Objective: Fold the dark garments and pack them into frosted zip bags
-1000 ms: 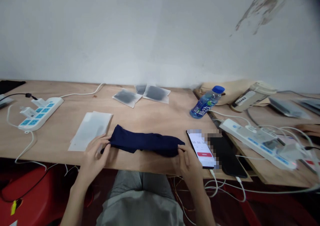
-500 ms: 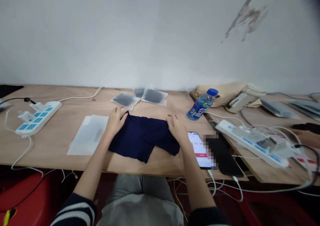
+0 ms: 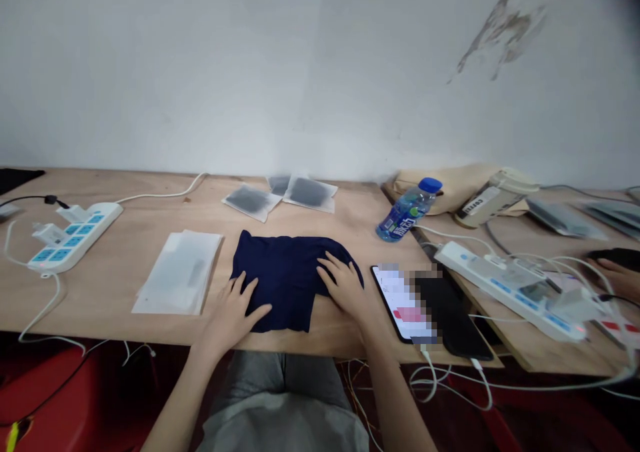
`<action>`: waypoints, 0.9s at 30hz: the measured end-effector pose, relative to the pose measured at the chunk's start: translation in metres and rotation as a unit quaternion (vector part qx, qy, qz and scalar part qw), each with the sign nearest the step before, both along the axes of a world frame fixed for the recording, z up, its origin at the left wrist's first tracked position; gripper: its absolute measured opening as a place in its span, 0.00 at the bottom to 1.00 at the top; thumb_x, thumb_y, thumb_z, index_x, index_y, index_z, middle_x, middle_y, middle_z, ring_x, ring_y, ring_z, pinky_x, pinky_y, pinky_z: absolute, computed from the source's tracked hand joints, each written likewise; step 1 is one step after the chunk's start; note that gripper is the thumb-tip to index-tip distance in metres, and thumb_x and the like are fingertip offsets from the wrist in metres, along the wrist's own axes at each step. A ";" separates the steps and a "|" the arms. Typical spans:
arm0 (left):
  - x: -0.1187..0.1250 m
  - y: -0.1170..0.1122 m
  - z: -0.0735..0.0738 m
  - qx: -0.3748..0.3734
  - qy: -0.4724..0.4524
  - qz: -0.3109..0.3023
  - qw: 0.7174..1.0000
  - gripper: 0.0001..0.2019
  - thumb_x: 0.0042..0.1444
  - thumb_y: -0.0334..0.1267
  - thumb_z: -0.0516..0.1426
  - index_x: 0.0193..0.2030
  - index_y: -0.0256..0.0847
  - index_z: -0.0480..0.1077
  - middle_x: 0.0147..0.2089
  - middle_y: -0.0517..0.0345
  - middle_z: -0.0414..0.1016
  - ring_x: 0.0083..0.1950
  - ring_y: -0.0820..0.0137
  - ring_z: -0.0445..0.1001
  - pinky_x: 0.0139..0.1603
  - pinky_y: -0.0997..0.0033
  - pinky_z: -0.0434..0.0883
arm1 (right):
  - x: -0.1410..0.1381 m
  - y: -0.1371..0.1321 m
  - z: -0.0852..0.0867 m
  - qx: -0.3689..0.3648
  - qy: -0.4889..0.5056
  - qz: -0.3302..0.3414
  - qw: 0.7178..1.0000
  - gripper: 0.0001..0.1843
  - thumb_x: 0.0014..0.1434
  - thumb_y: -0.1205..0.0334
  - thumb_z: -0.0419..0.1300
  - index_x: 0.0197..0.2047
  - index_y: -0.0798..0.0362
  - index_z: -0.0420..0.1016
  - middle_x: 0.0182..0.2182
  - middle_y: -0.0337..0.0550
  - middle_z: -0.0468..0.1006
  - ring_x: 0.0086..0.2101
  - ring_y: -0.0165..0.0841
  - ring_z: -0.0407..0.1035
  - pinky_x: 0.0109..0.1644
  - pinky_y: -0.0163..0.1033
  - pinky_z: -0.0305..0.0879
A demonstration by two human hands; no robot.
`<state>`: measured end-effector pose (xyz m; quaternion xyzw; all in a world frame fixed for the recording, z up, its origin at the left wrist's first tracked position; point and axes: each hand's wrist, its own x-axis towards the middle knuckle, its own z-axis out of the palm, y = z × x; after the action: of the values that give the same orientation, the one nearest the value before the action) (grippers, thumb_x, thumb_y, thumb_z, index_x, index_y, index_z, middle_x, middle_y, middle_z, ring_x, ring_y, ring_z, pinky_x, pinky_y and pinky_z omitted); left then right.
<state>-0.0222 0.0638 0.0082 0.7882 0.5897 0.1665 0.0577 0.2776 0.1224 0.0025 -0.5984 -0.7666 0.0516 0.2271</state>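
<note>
Leaning over a pale wooden worktop (image 3: 125, 239), a person in grey trousers (image 3: 305, 372) spreads a navy-blue piece of soft, thin fabric (image 3: 285, 272) near its front edge, in the middle. The left hand (image 3: 227, 315) lies palm down, fingers splayed, on the cloth's near left part. The right hand (image 3: 345, 287) rests on the narrower right part, fingers apart and slightly bent. The hands are apart from each other, and neither appears to be gripping.

The step in hand looks like smoothing the fabric flat. The next move seems to call for light pressure from the left hand while the right eases out the rounded right end; the thin cloth could easily wrinkle.

Half a second earlier, both hands were at the cloth's far corners; now they are nearer, on top of it, and its main panel sits squarer.

Just right of the cloth is a lit smartphone (image 3: 393, 295); to its left, a stack of frosted, translucent bags (image 3: 175, 272). Farther right stands a clear plastic bottle with a blue cap (image 3: 407, 211). Farthest back, before the grey-white wall (image 3: 225, 72), lie three frosted packets with dark contents (image 3: 310, 193).
</note>
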 end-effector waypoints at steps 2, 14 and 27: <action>-0.001 0.023 0.008 0.025 -0.001 0.003 1.000 0.26 0.63 0.53 0.50 0.63 0.44 0.65 0.66 0.44 0.63 0.67 0.52 0.61 0.64 0.48 0.60 | 0.004 0.014 0.009 0.025 0.023 -0.005 0.999 0.19 0.67 0.57 0.48 0.54 0.51 0.74 0.57 0.50 0.73 0.56 0.41 0.67 0.62 0.54 0.58; -0.014 0.169 0.029 0.001 0.022 0.054 0.998 0.10 0.55 0.28 0.56 0.42 0.41 0.77 0.47 0.47 0.77 0.53 0.58 0.72 0.57 0.61 0.65 | 0.017 0.099 0.029 -0.053 -0.018 -0.152 0.987 0.10 0.51 0.73 0.58 0.33 0.57 0.80 0.38 0.55 0.80 0.44 0.42 0.71 0.48 0.40 0.62; -0.038 0.112 0.032 0.098 -0.089 0.180 0.975 0.12 0.62 0.44 0.54 0.47 0.43 0.73 0.38 0.53 0.76 0.40 0.62 0.76 0.43 0.66 0.69 | 0.042 0.051 0.021 -0.003 0.228 -0.075 0.971 0.17 0.59 0.58 0.53 0.50 0.54 0.73 0.44 0.50 0.80 0.43 0.38 0.75 0.49 0.44 0.70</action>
<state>-0.0604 0.1758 0.0406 0.6529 0.6954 0.3003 0.0016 0.3198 0.1730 0.0237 -0.6273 -0.6475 0.1722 0.3970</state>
